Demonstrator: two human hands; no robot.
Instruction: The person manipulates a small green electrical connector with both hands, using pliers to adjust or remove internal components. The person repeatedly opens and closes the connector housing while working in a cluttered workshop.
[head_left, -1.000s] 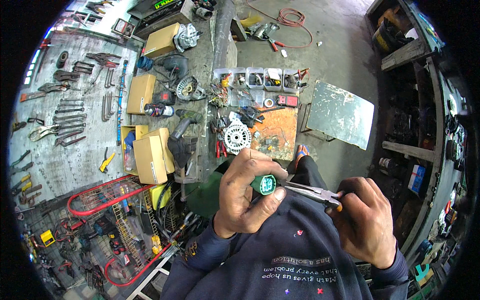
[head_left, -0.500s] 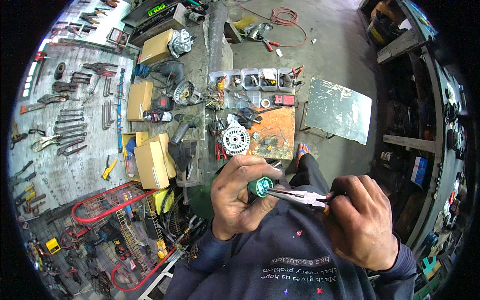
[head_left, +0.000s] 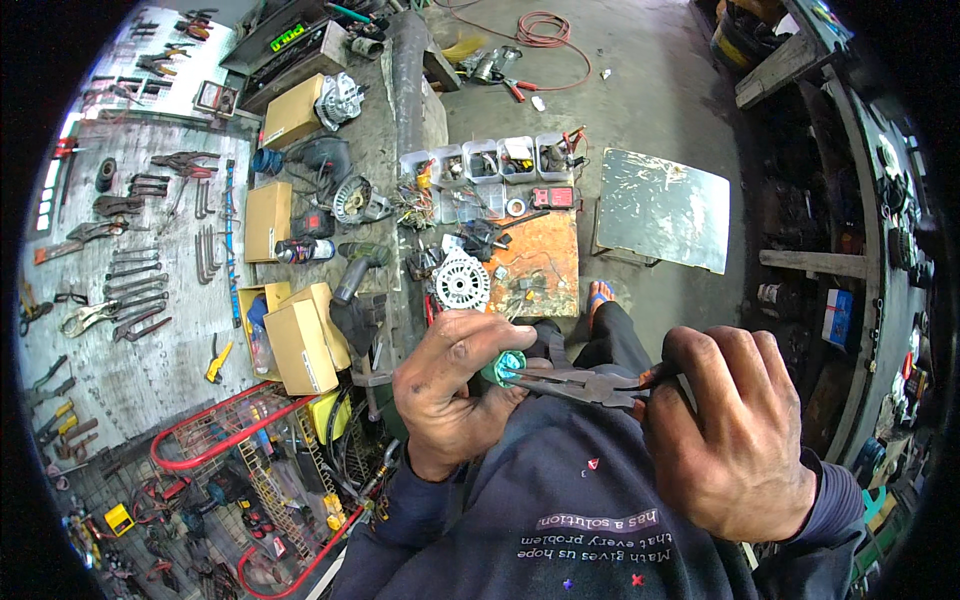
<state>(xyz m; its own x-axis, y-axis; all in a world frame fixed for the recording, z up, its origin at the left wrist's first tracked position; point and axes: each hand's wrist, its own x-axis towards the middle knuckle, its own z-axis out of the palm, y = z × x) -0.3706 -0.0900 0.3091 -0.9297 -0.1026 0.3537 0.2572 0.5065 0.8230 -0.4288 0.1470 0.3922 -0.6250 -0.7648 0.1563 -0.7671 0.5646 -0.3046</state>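
Between the thumb and fingers of my left hand (head_left: 450,390) is a small round green part (head_left: 502,368), its end facing right. My right hand (head_left: 735,435) is closed round the handles of long-nose pliers (head_left: 590,386), whose handles are mostly covered by the fingers. The plier tips reach left to the end of the green part and touch it or lie just at it; I cannot tell what they pinch. Both hands are in front of my dark sweatshirt (head_left: 590,500).
Ahead, a white slotted alternator housing (head_left: 462,281) sits by an orange-brown board (head_left: 540,265). Clear bins (head_left: 481,160) of small parts stand beyond. Cardboard boxes (head_left: 300,345) and a tool wall (head_left: 140,240) are on the left. A grey-topped stool (head_left: 665,210) stands ahead right.
Both hands have shifted slightly apart: the left hand with the green part moved left, the right a little right. The pliers have turned, their jaws now looking darker. The whole view has shifted slightly.
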